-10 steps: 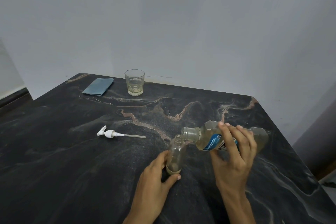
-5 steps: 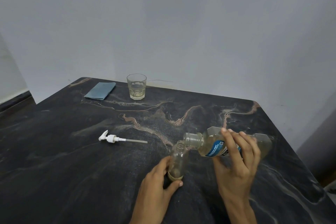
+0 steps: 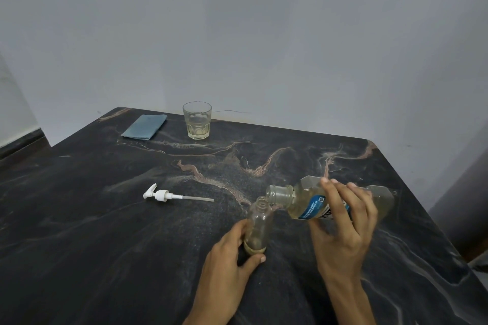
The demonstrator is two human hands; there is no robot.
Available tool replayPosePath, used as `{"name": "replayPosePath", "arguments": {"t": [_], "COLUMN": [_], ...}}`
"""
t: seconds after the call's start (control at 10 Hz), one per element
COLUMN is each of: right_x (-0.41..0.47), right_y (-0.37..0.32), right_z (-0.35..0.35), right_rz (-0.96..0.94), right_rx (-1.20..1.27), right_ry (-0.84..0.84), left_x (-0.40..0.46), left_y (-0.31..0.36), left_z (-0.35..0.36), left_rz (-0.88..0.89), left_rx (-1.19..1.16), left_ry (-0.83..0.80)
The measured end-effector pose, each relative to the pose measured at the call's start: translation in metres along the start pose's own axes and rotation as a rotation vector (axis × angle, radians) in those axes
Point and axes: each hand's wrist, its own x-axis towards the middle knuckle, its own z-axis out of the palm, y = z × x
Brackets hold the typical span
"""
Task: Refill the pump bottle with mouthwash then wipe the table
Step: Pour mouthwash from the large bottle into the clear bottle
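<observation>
A small clear pump bottle [image 3: 259, 221] stands open on the dark marble table [image 3: 105, 232], a little pale liquid at its bottom. My left hand [image 3: 229, 253] grips its lower part. My right hand [image 3: 343, 221] holds the big mouthwash bottle [image 3: 303, 199] tipped almost flat, its open mouth just above the small bottle's neck. The white pump head [image 3: 163, 195] with its tube lies on the table to the left. A folded blue cloth [image 3: 144, 126] lies at the far left of the table.
A glass [image 3: 197, 120] with a little pale liquid stands at the table's far edge, beside the cloth. A grey wall rises right behind the table. The table's right edge runs close to my right hand.
The view has tilted up slightly, so everything sits lower in the frame. Both hands and both bottles keep the same pose relative to each other.
</observation>
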Motion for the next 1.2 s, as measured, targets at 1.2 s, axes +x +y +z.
{"name": "replayPosePath", "arguments": {"t": [1.2], "right_x": [0.0006], "right_y": [-0.0006], "right_z": [-0.0009], "right_rz": [0.007], "right_rx": [-0.001], "right_ry": [-0.006], "left_x": [0.0001], "left_y": [0.0018], "left_z": [-0.0009], "left_rz": [-0.024], "left_rx": [-0.004], "left_ry": [-0.014]}}
